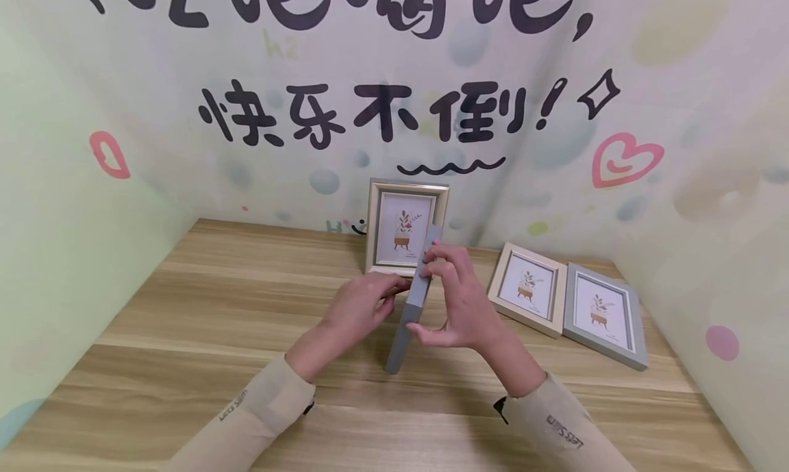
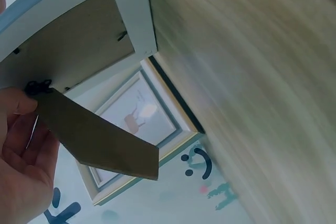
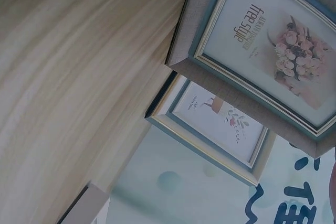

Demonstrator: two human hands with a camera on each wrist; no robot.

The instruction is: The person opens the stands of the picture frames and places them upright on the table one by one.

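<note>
A grey picture frame stands nearly edge-on in the middle of the table. My right hand grips its edge, fingers above and thumb lower down. In the right wrist view the front of this picture frame carries a pink flower print and the words "free style". My left hand is at its back. The left wrist view shows the thumb and fingers pinching a brown stand flap near its dark hinge, the flap angled away from the backboard.
Close behind, a gold-rimmed picture frame stands upright with a potted-plant print. At the right lie a cream picture frame and a grey one, side by side. A printed cloth wall closes off the table at the back.
</note>
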